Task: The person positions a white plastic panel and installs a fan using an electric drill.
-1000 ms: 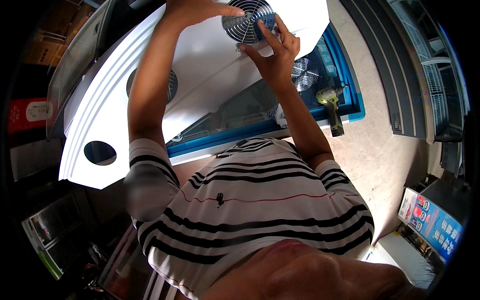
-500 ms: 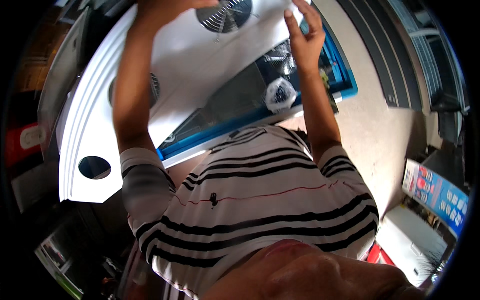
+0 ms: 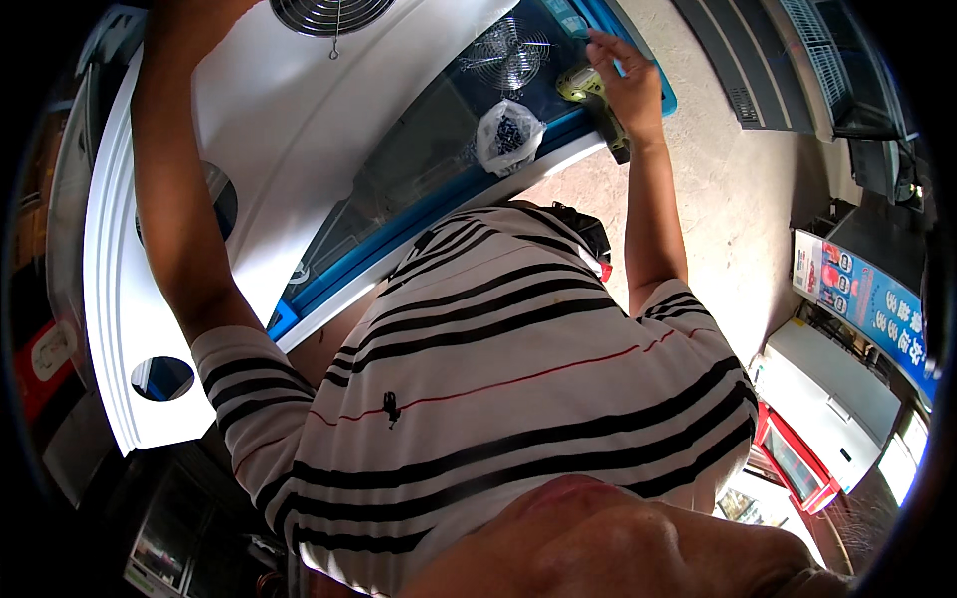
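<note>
A large curved white panel [image 3: 289, 149] with round cut-outs lies at a slant over a blue-framed glass-topped cabinet [image 3: 399, 189]. My left hand [image 3: 204, 25] is at the panel's far left part, its fingers cut off by the top edge. A round wire fan guard [image 3: 334, 12] sits in the panel beside it. Over the cabinet's right end my right hand [image 3: 633, 90] has its fingers apart, close above a yellow-green and black cordless drill [image 3: 581, 84]. I see no firm grip on the drill. Left of it are another wire fan guard [image 3: 506, 58] and a clear plastic bag [image 3: 506, 138] of small dark pieces.
Pale floor [image 3: 588, 204] runs along the cabinet's right side. Farther right are a dark ribbed panel [image 3: 743, 65], a blue printed box [image 3: 862, 294] and a white cabinet [image 3: 832, 394]. A red-framed case [image 3: 795, 458] stands at the lower right.
The white panel has shifted left in view, showing more of the cabinet and the drill. My left hand has moved left, and my right hand has come down from the panel's edge toward the drill.
</note>
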`<action>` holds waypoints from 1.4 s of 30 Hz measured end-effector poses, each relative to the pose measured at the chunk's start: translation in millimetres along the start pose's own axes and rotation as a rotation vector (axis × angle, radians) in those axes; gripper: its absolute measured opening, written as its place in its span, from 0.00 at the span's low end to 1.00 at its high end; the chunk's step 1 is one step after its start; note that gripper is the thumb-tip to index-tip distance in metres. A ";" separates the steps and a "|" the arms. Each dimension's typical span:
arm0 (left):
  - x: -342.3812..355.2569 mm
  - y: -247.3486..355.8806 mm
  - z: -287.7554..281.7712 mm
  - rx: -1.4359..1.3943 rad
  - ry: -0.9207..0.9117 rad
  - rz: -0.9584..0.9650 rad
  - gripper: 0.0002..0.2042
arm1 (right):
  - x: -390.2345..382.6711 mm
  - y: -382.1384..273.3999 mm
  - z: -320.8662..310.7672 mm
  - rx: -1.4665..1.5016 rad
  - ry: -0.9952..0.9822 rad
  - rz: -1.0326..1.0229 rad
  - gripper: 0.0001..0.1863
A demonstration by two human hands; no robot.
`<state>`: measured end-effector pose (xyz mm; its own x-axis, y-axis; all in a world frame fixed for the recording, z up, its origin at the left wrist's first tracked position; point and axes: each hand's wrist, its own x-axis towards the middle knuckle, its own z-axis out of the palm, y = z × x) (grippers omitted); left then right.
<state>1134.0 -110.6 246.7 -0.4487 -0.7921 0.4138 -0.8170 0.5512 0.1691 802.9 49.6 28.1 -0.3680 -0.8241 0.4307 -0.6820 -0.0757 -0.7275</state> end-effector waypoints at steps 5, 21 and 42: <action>3.4 6.9 -4.2 0.100 -0.051 -0.084 0.47 | -27.8 -5.4 42.3 -0.071 -0.413 0.245 0.12; 8.5 -15.9 11.4 0.134 -0.014 0.022 0.48 | -48.3 21.2 168.4 -0.587 -0.672 0.230 0.10; 11.5 -33.4 33.4 0.028 0.015 0.142 0.47 | 63.5 302.3 22.5 -0.350 -0.023 1.086 0.16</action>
<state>1144.1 -146.8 215.9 -0.5554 -0.7025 0.4450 -0.7554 0.6499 0.0832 587.6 -38.2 -176.5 -0.8617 -0.3690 -0.3483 -0.1503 0.8413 -0.5193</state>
